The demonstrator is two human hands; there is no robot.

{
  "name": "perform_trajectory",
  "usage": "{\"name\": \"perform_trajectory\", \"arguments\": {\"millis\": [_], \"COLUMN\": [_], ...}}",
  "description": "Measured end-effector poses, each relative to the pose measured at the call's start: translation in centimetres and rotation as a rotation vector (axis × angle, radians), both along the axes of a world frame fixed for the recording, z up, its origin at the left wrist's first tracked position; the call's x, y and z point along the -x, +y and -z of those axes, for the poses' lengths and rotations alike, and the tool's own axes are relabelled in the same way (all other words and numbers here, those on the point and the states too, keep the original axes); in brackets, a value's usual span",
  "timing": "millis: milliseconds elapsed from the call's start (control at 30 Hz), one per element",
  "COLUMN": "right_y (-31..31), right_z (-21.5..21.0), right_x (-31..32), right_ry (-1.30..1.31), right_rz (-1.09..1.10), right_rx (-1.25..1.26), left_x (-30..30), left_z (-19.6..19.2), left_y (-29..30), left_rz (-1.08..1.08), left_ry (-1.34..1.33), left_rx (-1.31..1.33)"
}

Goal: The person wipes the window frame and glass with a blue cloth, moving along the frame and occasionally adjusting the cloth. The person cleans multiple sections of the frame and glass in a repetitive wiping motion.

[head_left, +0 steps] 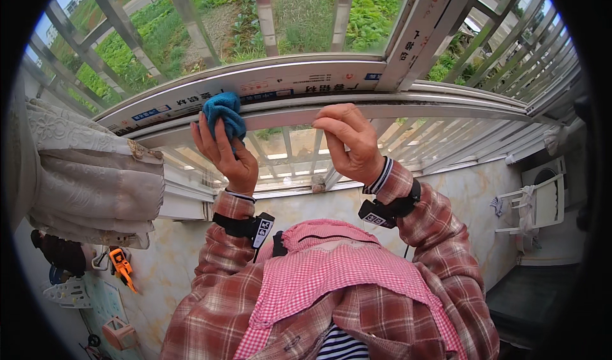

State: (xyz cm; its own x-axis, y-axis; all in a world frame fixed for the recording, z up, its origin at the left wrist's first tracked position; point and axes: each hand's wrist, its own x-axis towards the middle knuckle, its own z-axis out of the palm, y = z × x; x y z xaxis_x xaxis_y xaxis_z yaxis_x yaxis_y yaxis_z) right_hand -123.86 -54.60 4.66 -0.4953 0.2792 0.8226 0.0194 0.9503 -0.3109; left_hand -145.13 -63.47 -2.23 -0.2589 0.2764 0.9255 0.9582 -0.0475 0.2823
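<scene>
My left hand (231,159) has its fingers around a crumpled blue cloth (224,113). The cloth rests against the lower rail (290,116) of a metal window frame. Further right, my right hand (349,142) is bent at the same rail, its fingers curled and drawn together. Whether anything small sits between those fingertips cannot be made out. Above the rail runs a frame strip (268,85) covered with printed protective film. Both wrists carry black straps over plaid sleeves.
Metal bars (264,16) stand outside the glass, with green plants beyond. A pale curtain (95,169) hangs at left. On the marbled floor (167,258) lies an orange tool-like object (121,266) near a pink-and-white box (119,332). A white chair (539,204) stands at right.
</scene>
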Motion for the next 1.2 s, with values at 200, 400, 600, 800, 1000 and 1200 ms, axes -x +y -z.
{"name": "perform_trajectory", "arguments": {"millis": [200, 400, 600, 800, 1000, 1200], "right_y": [-1.2, 0.6, 3.4, 8.6, 11.6, 12.3], "right_z": [1.8, 1.9, 0.7, -1.2, -0.9, 0.0], "right_x": [-4.5, -9.4, -12.2, -15.2, -12.5, -11.7], "right_ry": [0.017, 0.162, 0.218, 0.281, -0.160, -0.422], "right_rz": [-0.073, 0.095, 0.342, 0.437, 0.394, 0.395], "right_rx": [0.258, 0.384, 0.156, 0.012, 0.036, 0.062], "left_x": [-10.2, -17.8, -22.8, -21.4, -18.6, -19.0], "left_z": [-1.6, -4.4, -7.1, -7.2, -5.6, -4.6], "left_y": [4.7, 7.0, 8.7, 11.3, 12.6, 12.5], "left_rz": [0.360, 0.816, 1.407, 1.122, 0.612, 0.507], "left_ry": [0.092, -0.277, -1.001, -0.162, 0.351, 0.319], "left_rx": [0.018, 0.032, 0.290, 0.316, 0.323, 0.299]}}
